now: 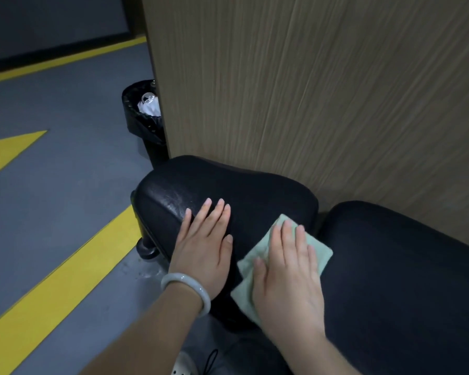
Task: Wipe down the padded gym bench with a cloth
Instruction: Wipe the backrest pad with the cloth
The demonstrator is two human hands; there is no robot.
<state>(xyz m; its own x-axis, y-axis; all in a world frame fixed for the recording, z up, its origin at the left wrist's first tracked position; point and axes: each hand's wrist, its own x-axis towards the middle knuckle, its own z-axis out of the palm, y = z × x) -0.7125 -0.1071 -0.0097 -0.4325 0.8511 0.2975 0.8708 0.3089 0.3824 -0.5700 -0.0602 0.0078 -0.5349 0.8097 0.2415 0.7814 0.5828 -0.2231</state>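
Note:
The black padded gym bench has a short seat pad [244, 190] on the left and a longer back pad [406, 272] on the right, with a narrow gap between them. My left hand [205, 247] rests flat on the seat pad, fingers straight; a pale bangle circles its wrist. My right hand [289, 269] presses a pale green cloth [248, 288] flat onto the near right part of the seat pad, beside the gap. The cloth's corners stick out from under the palm.
A wood-grain wall panel [322, 85] stands right behind the bench. A black waste bin [142, 117] with a liner and white rubbish sits at the panel's left edge. Grey floor [65, 163] with yellow stripes lies to the left. A bench foot [146, 249] shows below the seat pad.

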